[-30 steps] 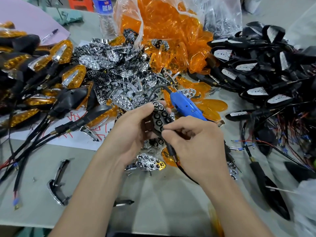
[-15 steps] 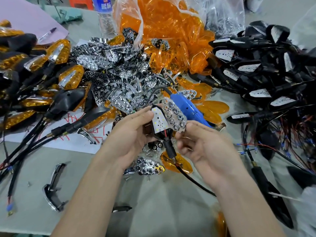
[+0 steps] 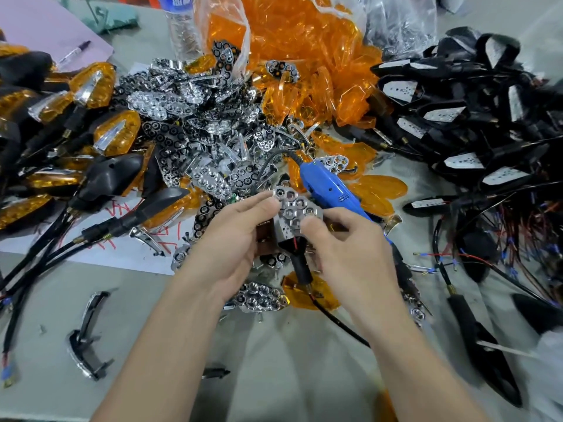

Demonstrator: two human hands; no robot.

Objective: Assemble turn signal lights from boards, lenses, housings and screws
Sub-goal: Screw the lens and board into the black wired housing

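Right in the middle of the view, a chrome reflector with hexagonal cups sits on top of a black housing, and the 2 are held up over the table between the hands. The left hand pinches the reflector's upper left edge between thumb and fingertips. The right hand presses its thumb on the lower right corner, with its fingers curled behind the housing — so both hands are clamped on the same stack, close together. A black stalk points down from the housing, and a cable runs on from it toward the lower right.

Just behind the hands lies a blue electric screwdriver. Below them, another reflector lies beside an orange lens. Farther out are a heap of chrome reflectors, a clear bag of orange lenses at the top, housings with white boards piled on the right, and finished lights on the left.
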